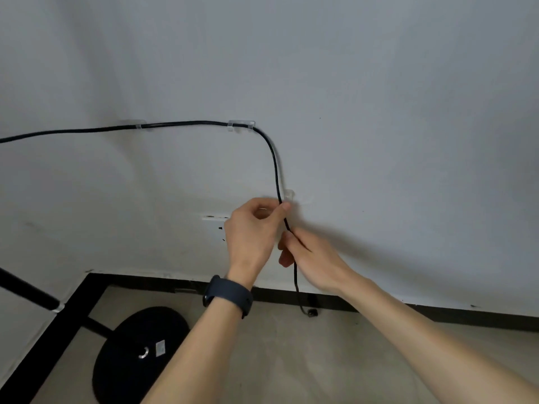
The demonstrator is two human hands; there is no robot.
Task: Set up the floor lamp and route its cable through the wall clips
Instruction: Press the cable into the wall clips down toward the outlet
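Note:
A black cable [186, 123] runs along the white wall through two clear clips, one on the left [140, 125] and one in the middle [240, 125], then bends down. A third clear clip [288, 194] sits lower, right beside the cable. My left hand [253, 228] pinches the cable just under that clip. My right hand [309, 255] grips the cable a little lower. The cable's plug end [310, 312] hangs near the floor. The lamp's round black base [140, 354] lies on the floor at lower left, with its black pole [26, 290] leading off left.
A black skirting board [379, 304] lines the bottom of the wall. A white wall socket [214, 225] shows partly behind my left hand. The floor is beige. A dark watch sits on my left wrist [229, 295].

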